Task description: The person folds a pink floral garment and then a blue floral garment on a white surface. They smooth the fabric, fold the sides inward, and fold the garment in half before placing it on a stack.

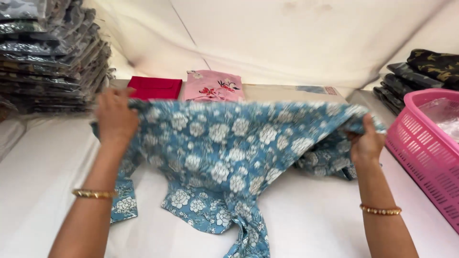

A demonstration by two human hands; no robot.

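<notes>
Left fingers: curled over the upper edge of the blue cotton garment printed with white flowers [224, 153], pinching a fold of it; the fingertips are hidden behind the cloth.
Left hand [114, 119]: raised at the garment's upper left corner, back of the hand toward the camera, a gold bangle [94, 193] on the wrist.
Right fingers: closed on a bunched handful of the garment's upper right corner, thumb over the top edge.
Right hand [367, 143]: at the garment's right end, a beaded gold bracelet [380, 209] on the wrist.
Garment: held stretched between both hands, its top edge lifted, its lower part hanging and trailing on the white padded table surface [315, 215] toward the camera; a loose strip hangs below the left hand.
Behind the garment: a flat red folded cloth [154, 88] to the left and a pink folded cloth with embroidered flowers [213, 86] just beside it, both lying on the table past the garment's top edge.
Left of the garment: a tall stack of dark camouflage-patterned clothes in clear plastic bags [48, 57], well apart from the left hand.
Right of the garment: a pink slotted plastic basket [425, 153] near the right hand, with clear plastic inside.
Beyond the basket: a low pile of folded camouflage clothes [420, 71].
</notes>
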